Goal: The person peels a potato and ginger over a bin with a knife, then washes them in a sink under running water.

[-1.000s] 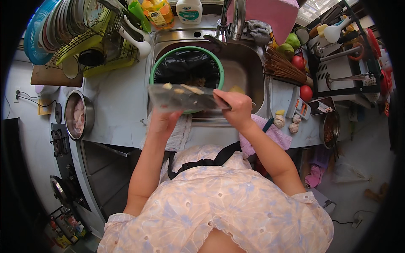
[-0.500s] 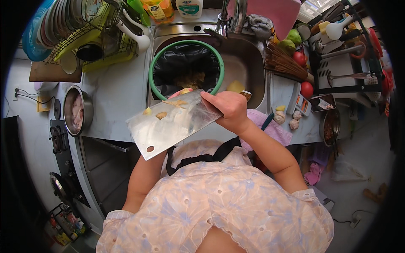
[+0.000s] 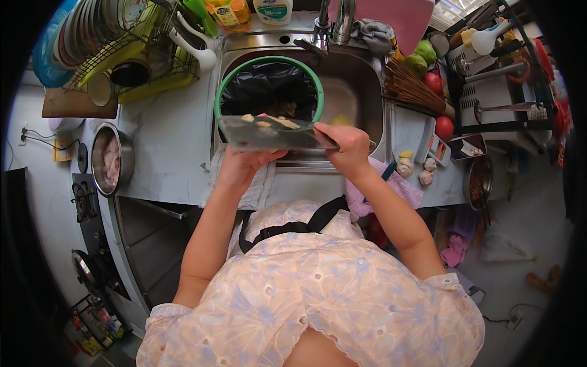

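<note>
My right hand [image 3: 350, 148] is closed around the handle end of a wide cleaver [image 3: 269, 139], its blade tilted so that I see it nearly edge-on. Several pale yellow and brown peel scraps [image 3: 284, 123] cling to the blade. Beneath the blade is my left hand [image 3: 241, 168], fingers curled and mostly hidden; whatever they hold cannot be made out. Just beyond the blade stands a green-rimmed bin [image 3: 320, 92] in the sink, lined with a black bag, with scraps inside. A yellowish piece [image 3: 342, 120] lies in the sink, beside the bin.
The steel sink [image 3: 367, 79] has a tap [image 3: 321, 37] at its back. Left are a dish rack [image 3: 153, 85] and a steel bowl of pale meat [image 3: 112, 160]. Right are garlic bulbs [image 3: 426, 177], a bundle of thin sticks [image 3: 409, 92], tomatoes [image 3: 444, 128] and a pink cloth [image 3: 400, 194].
The cleaver has turned from showing its broad face to nearly edge-on, its near corner swinging up and away from me. My left hand has come into view under it; my right has shifted slightly right.
</note>
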